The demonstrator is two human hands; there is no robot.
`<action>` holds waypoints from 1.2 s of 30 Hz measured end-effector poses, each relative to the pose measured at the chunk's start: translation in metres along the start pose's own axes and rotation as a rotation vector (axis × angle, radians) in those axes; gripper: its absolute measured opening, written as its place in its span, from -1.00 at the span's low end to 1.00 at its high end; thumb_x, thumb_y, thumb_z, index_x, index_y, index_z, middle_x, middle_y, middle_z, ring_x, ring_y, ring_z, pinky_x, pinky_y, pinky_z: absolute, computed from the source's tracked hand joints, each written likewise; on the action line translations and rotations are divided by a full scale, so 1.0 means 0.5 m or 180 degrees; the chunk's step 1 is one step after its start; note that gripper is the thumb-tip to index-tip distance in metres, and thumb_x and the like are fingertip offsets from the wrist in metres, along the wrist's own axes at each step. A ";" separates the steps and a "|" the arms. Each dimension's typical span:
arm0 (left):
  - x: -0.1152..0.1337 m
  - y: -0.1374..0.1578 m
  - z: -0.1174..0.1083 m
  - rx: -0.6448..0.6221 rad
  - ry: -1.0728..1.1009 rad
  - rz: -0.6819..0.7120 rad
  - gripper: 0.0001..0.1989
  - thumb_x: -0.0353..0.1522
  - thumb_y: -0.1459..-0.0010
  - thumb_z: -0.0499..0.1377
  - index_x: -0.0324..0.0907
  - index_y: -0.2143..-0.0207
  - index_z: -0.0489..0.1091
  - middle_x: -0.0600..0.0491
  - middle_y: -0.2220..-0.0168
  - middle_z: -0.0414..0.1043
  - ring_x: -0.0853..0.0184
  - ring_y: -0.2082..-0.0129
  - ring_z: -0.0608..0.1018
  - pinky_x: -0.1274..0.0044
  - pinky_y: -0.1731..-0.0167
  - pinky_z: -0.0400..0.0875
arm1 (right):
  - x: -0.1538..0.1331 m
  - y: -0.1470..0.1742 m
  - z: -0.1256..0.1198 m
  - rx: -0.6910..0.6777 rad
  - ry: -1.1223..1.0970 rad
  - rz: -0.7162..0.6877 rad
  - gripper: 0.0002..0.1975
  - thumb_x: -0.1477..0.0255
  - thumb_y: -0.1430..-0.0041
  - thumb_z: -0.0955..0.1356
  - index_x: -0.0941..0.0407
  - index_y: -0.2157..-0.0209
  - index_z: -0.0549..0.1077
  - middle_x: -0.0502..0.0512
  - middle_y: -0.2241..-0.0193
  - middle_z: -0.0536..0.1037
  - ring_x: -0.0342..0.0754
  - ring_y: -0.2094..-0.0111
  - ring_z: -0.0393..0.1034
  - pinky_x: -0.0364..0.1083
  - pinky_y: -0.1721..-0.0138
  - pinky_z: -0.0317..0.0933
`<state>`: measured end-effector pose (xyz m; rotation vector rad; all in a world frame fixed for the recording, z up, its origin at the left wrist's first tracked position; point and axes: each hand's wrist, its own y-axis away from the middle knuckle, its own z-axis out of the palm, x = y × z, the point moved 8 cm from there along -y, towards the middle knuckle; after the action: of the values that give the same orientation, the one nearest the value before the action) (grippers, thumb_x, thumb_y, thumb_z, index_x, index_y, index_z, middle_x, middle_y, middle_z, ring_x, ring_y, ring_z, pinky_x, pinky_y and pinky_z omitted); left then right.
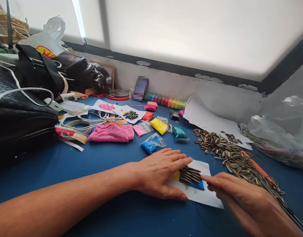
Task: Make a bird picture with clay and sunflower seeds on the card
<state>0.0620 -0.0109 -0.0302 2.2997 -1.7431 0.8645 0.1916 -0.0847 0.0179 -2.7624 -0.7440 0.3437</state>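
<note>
My left hand (pixel 163 174) lies flat with its fingers spread, holding down the left part of a white sheet of paper (pixel 210 199). On the sheet is a patch of blue modelling clay (pixel 199 186) with rows of striped sunflower seeds (pixel 191 175) set in it. A bit of yellow clay (pixel 176 175) shows beside my left fingers, and small pen marks sit below the blue. My right hand (pixel 245 194) has its fingers drawn together, the fingertips at the right edge of the seed rows. Whatever they pinch is hidden.
Loose sunflower seeds (pixel 227 151) spread at right around an orange strip (pixel 258 167). Behind are bags of blue (pixel 150 144), yellow (pixel 158 126) and teal clay (pixel 180 133). A pink cloth (pixel 112 132), cables and a black bag (pixel 20 118) occupy the left; a plastic bag (pixel 277 138) stands far right.
</note>
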 end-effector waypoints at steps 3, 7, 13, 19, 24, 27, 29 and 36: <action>-0.001 0.000 0.000 -0.0004 -0.0018 -0.0008 -0.13 -0.01 -0.14 0.21 -0.22 -0.35 0.00 -0.17 -0.34 0.06 0.04 -0.35 0.12 0.20 -0.32 -0.06 | -0.005 0.001 0.003 0.0128 0.0041 0.0144 -0.87 0.38 -0.28 0.31 -0.02 0.15 0.46 -0.06 0.39 0.62 -0.15 0.46 0.55 -0.29 0.42 0.39; 0.000 0.000 0.000 -0.0012 0.0002 -0.0014 -0.14 -0.01 -0.14 0.22 -0.21 -0.35 0.01 -0.17 -0.34 0.06 0.03 -0.35 0.13 0.18 -0.31 -0.05 | -0.022 -0.006 0.015 0.0090 0.0015 0.0152 -0.85 0.41 -0.32 0.25 0.00 0.32 0.44 -0.05 0.47 0.54 -0.18 0.54 0.46 -0.27 0.54 0.30; 0.000 0.001 -0.001 0.0027 -0.0027 0.0033 -0.15 -0.01 -0.15 0.20 -0.22 -0.34 0.01 -0.18 -0.34 0.07 0.02 -0.34 0.14 0.18 -0.30 -0.04 | -0.023 -0.008 0.028 0.0094 -0.0012 0.0254 -0.84 0.44 -0.31 0.25 -0.02 0.24 0.47 -0.01 0.40 0.54 -0.15 0.47 0.49 -0.24 0.48 0.31; 0.001 0.000 -0.002 0.0024 -0.0024 0.0029 -0.16 -0.02 -0.15 0.21 -0.23 -0.34 0.02 -0.20 -0.33 0.08 0.02 -0.34 0.14 0.18 -0.30 -0.03 | -0.020 -0.006 0.033 0.0161 0.0146 0.0295 -0.85 0.41 -0.30 0.26 -0.02 0.29 0.48 -0.03 0.46 0.50 -0.16 0.54 0.45 -0.23 0.53 0.27; 0.002 0.000 -0.001 0.0040 -0.0051 0.0038 -0.15 -0.01 -0.14 0.21 -0.25 -0.33 0.04 -0.21 -0.33 0.08 0.00 -0.34 0.15 0.17 -0.29 -0.01 | -0.018 -0.010 0.039 0.0177 0.0211 0.0300 -0.86 0.43 -0.29 0.27 -0.01 0.27 0.46 -0.03 0.44 0.50 -0.16 0.52 0.45 -0.22 0.52 0.27; 0.002 0.002 -0.002 0.0046 -0.0053 0.0032 -0.16 -0.02 -0.14 0.21 -0.22 -0.33 0.03 -0.20 -0.33 0.08 0.01 -0.34 0.15 0.18 -0.30 -0.02 | -0.017 -0.009 0.038 0.0207 0.0250 0.0329 -0.86 0.42 -0.29 0.27 -0.02 0.26 0.47 -0.01 0.42 0.51 -0.14 0.50 0.47 -0.21 0.51 0.29; 0.001 0.002 -0.002 0.0047 -0.0041 0.0021 -0.16 -0.03 -0.14 0.22 -0.22 -0.33 0.03 -0.19 -0.34 0.08 0.01 -0.34 0.15 0.18 -0.30 -0.03 | -0.017 -0.010 0.036 0.0236 0.0270 0.0328 -0.86 0.41 -0.29 0.27 -0.02 0.27 0.47 0.00 0.43 0.52 -0.12 0.49 0.48 -0.20 0.51 0.29; 0.001 0.002 -0.002 0.0023 -0.0046 0.0013 -0.15 -0.03 -0.14 0.23 -0.24 -0.34 0.03 -0.20 -0.33 0.09 0.01 -0.34 0.15 0.18 -0.30 -0.03 | -0.023 -0.012 0.037 0.0292 0.0332 0.0237 -0.87 0.43 -0.29 0.27 0.00 0.29 0.45 -0.01 0.44 0.51 -0.13 0.50 0.47 -0.21 0.49 0.30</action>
<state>0.0609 -0.0115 -0.0294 2.3135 -1.7541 0.8584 0.1739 -0.0821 0.0041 -2.7025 -0.5864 0.2397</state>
